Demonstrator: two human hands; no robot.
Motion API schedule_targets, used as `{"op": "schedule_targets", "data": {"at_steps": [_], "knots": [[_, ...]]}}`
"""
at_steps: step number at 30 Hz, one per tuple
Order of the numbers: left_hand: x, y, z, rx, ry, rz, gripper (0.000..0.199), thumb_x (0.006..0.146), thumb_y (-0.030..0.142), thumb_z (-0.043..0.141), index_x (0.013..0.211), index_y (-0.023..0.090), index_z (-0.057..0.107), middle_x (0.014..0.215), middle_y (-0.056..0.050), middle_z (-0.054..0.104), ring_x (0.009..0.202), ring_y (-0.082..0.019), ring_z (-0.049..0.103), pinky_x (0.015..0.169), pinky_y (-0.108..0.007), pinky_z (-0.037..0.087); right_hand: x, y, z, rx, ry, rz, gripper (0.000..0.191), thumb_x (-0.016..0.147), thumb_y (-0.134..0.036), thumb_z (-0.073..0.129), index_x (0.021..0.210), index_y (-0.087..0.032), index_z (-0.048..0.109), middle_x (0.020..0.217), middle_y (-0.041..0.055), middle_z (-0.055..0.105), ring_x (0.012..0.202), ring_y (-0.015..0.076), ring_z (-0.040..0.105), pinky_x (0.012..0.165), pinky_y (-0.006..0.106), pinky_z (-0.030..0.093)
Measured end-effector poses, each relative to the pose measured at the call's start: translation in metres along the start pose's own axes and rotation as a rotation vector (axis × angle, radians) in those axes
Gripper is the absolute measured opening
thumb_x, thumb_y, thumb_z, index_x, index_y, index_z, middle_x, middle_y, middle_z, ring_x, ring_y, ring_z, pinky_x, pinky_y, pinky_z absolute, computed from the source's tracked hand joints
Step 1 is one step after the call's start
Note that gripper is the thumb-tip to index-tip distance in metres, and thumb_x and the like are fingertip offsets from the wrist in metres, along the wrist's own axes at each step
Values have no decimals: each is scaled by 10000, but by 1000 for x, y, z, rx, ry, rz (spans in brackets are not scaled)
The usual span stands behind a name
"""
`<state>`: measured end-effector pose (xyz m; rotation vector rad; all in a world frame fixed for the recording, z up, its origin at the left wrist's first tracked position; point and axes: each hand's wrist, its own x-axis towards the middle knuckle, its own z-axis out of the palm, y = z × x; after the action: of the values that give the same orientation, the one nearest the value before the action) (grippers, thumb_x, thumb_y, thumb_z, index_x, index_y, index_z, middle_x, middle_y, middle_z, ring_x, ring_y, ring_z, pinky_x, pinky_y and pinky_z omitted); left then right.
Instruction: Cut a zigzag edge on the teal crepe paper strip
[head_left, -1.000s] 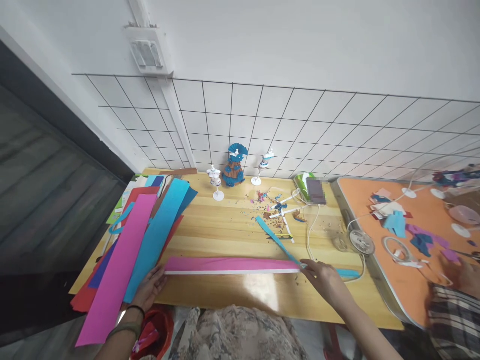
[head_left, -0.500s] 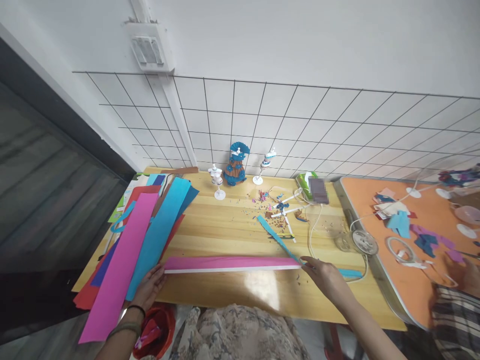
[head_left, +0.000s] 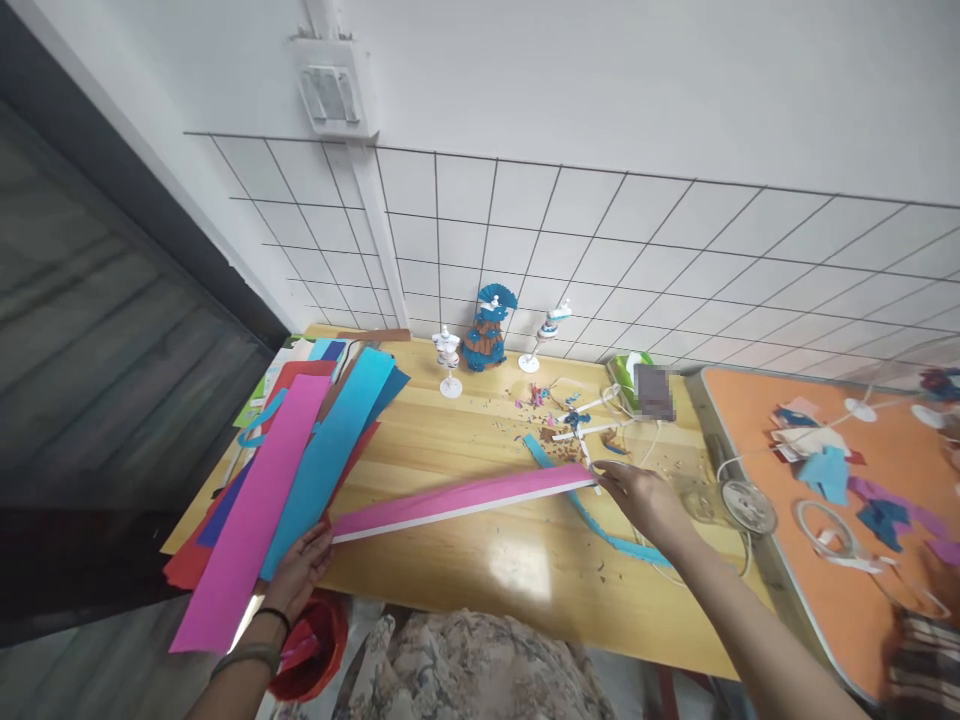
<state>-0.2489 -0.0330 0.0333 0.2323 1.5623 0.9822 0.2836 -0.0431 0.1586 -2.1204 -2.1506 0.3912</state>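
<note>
A long pink paper strip with a white band along its near edge stretches between my hands. My left hand pinches its left end, beside the stacked sheets. Its right end is in the fingers of my right hand, held farther from me, so the strip slants. Beneath that end a narrow blue paper strip curves across the table. To the left lie a broad pink sheet and a blue sheet, on top of red, purple and other coloured sheets.
Small dress-form stands, one wearing a blue and brown paper dress, line the wall. Paper scraps, a tissue pack and cables lie at right. An orange table adjoins, with another person's plaid sleeve. A red bin stands below.
My right hand has moved away from me, lifting the strip's right end into a slant. The narrow blue strip has shifted into a curve. My left hand stays by the sheets.
</note>
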Motion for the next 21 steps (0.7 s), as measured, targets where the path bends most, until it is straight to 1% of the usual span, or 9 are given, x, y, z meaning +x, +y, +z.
{"op": "schedule_targets", "data": {"at_steps": [4, 7, 9, 13, 16, 19, 21], "knots": [[-10, -7, -15, 5, 57, 5, 233, 732, -6, 551, 881, 172, 573, 908, -24, 631, 717, -84, 621, 644, -178, 514, 9, -5, 3, 20, -69, -48, 281, 853, -301, 411, 1025, -202, 610, 871, 73, 724, 766, 231, 674, 638, 290, 485], [-13, -15, -24, 27, 78, 8, 255, 723, -1, 566, 906, 177, 561, 887, -31, 630, 726, -91, 623, 657, -187, 513, 6, -3, 11, 41, -123, -57, 272, 842, -294, 419, 1014, -214, 614, 826, 59, 732, 734, 216, 682, 617, 263, 491], [-13, -19, -26, 51, 76, 16, 281, 711, 7, 587, 929, 182, 551, 867, -31, 631, 729, -94, 624, 659, -189, 512, 2, 2, 15, 50, -155, -45, 273, 836, -301, 424, 1016, -216, 611, 809, 48, 734, 726, 209, 683, 610, 255, 492], [-8, -24, -18, 123, 39, 30, 394, 652, 19, 649, 996, 170, 530, 794, -39, 636, 696, -113, 628, 635, -201, 511, -10, 16, 24, 45, -199, 19, 282, 824, -320, 435, 1020, -215, 608, 766, 34, 733, 690, 208, 682, 574, 259, 481], [-5, -24, -8, 194, 3, 43, 462, 600, 36, 691, 1019, 150, 532, 724, -40, 633, 647, -135, 626, 603, -225, 512, -23, 26, 29, 42, -214, 71, 268, 799, -302, 459, 987, -211, 625, 766, 46, 733, 700, 217, 682, 593, 267, 476], [-2, -23, -2, 269, -24, 71, 498, 552, 88, 728, 1013, 140, 547, 669, -26, 625, 596, -143, 612, 559, -237, 498, -38, 31, 35, 56, -224, 112, 259, 788, -286, 459, 961, -214, 638, 755, 50, 732, 700, 218, 683, 600, 268, 476], [0, -21, -2, 320, -31, 97, 514, 519, 115, 742, 997, 130, 553, 630, -11, 613, 568, -142, 599, 541, -237, 485, -49, 30, 40, 72, -229, 138, 260, 792, -285, 448, 955, -220, 640, 756, 48, 732, 709, 218, 682, 604, 269, 478]]}}
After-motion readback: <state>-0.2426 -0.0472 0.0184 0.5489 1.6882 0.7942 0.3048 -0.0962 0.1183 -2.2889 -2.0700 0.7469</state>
